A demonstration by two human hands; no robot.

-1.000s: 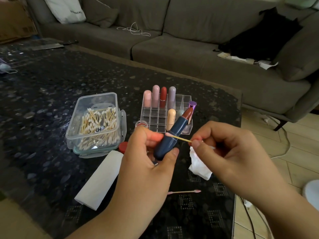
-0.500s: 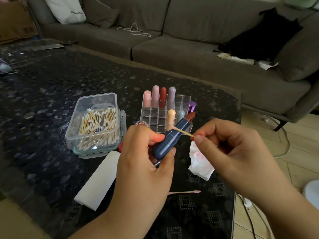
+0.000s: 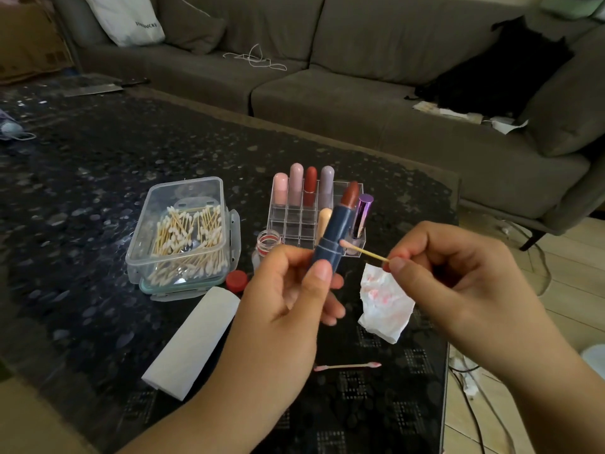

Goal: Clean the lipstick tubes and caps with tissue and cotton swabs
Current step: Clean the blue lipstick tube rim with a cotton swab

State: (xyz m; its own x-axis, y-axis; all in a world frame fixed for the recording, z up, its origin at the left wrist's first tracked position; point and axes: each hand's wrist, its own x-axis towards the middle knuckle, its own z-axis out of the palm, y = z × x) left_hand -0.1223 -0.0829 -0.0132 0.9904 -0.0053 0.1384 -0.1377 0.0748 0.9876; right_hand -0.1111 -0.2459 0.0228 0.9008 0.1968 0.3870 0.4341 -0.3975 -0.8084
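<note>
My left hand grips a dark blue lipstick tube, uncapped, with its brown-red stick pointing up. My right hand pinches a cotton swab whose tip touches the tube's collar on the right side. A crumpled tissue with pink stains hangs below my right hand; I cannot tell whether that hand holds it. A clear organizer behind holds several capped lipsticks and a purple tube.
A clear box of cotton swabs stands at the left on the dark table. A folded white tissue, a red cap, a small clear jar and a used pink swab lie nearby. A grey sofa runs behind.
My left hand has raised and tilted the blue tube more upright. The swab tip has shifted from the tube's left side to the collar on its right.
</note>
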